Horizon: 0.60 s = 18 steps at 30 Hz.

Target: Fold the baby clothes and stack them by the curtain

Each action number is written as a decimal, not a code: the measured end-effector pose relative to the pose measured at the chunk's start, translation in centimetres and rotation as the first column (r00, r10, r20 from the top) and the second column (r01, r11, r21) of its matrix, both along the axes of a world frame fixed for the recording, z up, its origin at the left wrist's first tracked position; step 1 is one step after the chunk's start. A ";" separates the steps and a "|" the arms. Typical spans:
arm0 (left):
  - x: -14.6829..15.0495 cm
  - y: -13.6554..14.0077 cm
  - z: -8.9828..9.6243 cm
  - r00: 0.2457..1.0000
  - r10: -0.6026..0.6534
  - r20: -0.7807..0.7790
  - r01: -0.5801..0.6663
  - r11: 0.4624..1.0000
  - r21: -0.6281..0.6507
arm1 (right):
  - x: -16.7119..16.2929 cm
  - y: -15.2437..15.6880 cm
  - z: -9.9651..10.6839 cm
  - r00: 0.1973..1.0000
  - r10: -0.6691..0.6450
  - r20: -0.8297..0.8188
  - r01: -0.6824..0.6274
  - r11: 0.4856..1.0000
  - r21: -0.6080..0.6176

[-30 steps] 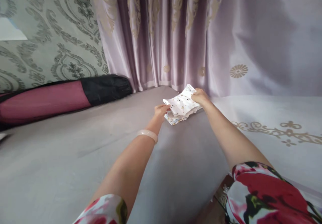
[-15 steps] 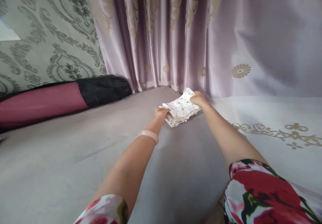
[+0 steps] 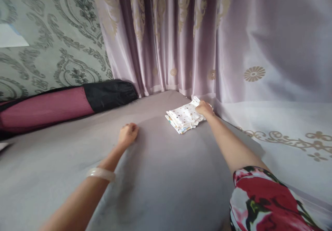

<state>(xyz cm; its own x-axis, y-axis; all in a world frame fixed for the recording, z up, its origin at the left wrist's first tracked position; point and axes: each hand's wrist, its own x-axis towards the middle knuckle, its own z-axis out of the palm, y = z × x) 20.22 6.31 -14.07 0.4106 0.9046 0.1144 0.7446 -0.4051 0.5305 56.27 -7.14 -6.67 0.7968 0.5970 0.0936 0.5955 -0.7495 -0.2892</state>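
Observation:
A small stack of folded white cloths with a fine coloured print lies on the grey sheet, near its far corner. My right hand has its fingers and thumb closed on the stack's right edge, by the top cloth. To the left of the stack and apart from it, my left hand is over the sheet with its fingers curled in. Nothing shows between those fingers. A pale bangle circles my left wrist.
A long pink and black padded bag lies along the patterned wall at the left. Mauve curtains hang behind the stack. Pale fabric with gold scrollwork borders the sheet on the right.
My left hand has let go of the stack's left edge and moved left and towards me. My right hand stays on the stack, which now lies flatter.

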 end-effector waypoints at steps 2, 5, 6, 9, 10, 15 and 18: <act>-4.3 1.1 -0.5 0.975 0.081 -0.209 -0.050 0.988 0.149 | -0.2 0.1 -0.4 1.000 0.006 0.020 -0.005 1.000 -0.026; -9.8 1.9 -0.9 0.918 0.182 -0.353 -0.118 0.974 0.195 | -0.6 0.2 -1.0 0.998 0.013 0.061 -0.009 0.999 -0.052; -11.2 2.0 -1.1 0.904 0.210 -0.373 -0.147 0.971 0.190 | -0.8 0.3 -1.2 0.997 0.014 0.074 -0.009 0.998 -0.056; -13.7 1.9 -1.4 0.889 0.259 -0.378 -0.209 0.963 0.169 | -1.3 0.6 -1.6 0.994 0.018 0.103 -0.010 0.997 -0.073; -14.1 1.9 -1.5 0.889 0.264 -0.375 -0.216 0.962 0.168 | -1.4 0.8 -1.7 0.993 0.024 0.116 -0.015 0.997 -0.074; -13.8 1.4 -1.6 0.890 0.254 -0.378 -0.193 0.962 0.192 | -0.8 1.9 -2.4 0.976 0.108 0.187 -0.101 0.994 -0.047; -13.6 1.2 -1.5 0.891 0.244 -0.382 -0.181 0.964 0.194 | 0.5 2.4 -2.9 0.975 0.146 0.171 -0.138 0.989 -0.058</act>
